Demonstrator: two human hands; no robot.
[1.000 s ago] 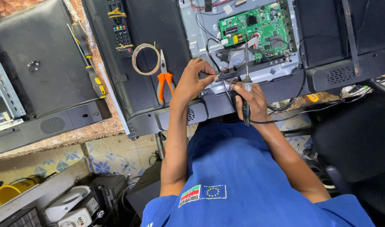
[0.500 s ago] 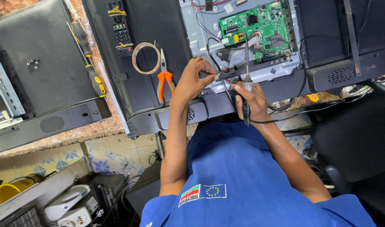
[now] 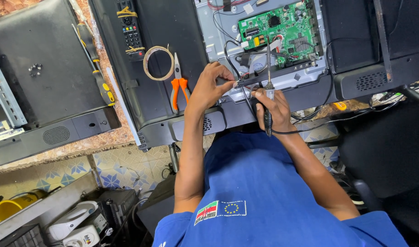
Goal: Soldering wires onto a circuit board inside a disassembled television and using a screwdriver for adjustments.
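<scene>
A cluttered repair bench holds two flat televisions lying face down; the one in front of you has its back cover off, showing a metal chassis (image 3: 218, 36) and a green circuit board (image 3: 282, 27). Your left hand (image 3: 209, 89) pinches the end of a thin black cable (image 3: 239, 83) just below the board, fingertips closed on it. Your right hand (image 3: 271, 110) is wrapped around a slim soldering iron (image 3: 268, 73), its tip pointing up towards the pinched cable end. You appear to be at the joining step: tip and wire are close, so the next move calls for a steady, small touch, keeping the hot tip off your left fingers. Orange-handled pliers (image 3: 178, 87) and a coil of solder wire (image 3: 158, 62) lie just left of your left hand, beside a remote control (image 3: 129, 27). Low at the left edge a yellow bowl (image 3: 8, 208) sits; its contents cannot be made out.
</scene>
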